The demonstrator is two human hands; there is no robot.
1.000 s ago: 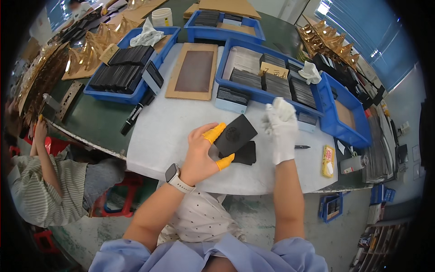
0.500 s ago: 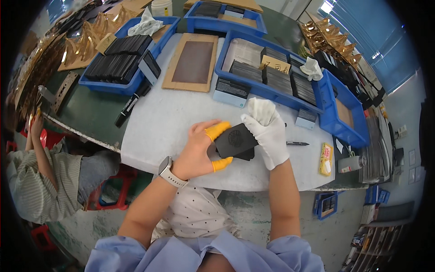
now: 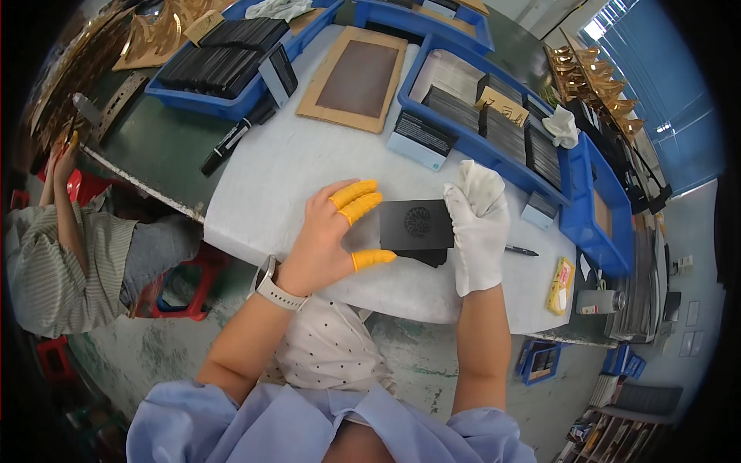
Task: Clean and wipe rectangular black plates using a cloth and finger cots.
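My left hand (image 3: pixel 320 239) wears yellow finger cots on some fingers and a pale watch at the wrist. Its thumb and fingers are spread, with a small gap to the flat black plate (image 3: pixel 401 228). That rectangular plate bears a round, darker emblem, and its right edge is gripped by my right hand (image 3: pixel 476 239) in a white glove. Bunched white fabric tops this hand; I cannot tell whether it is glove or a separate cloth. Under the held plate, another black plate (image 3: pixel 431 258) shows its lower edge above the white table covering (image 3: pixel 370 289).
Blue trays (image 3: pixel 494 158) packed with dark plates stand at the back. A framed brown board (image 3: pixel 351 81), a black marker (image 3: pixel 224 150), a pen (image 3: pixel 522 251) and a yellow packet (image 3: pixel 561 285) lie around. A seated person (image 3: pixel 77 255) is at the left.
My left fingers have let go of the black plate and opened away from it to the left. The plate has turned level in my right hand, which has shifted slightly right.
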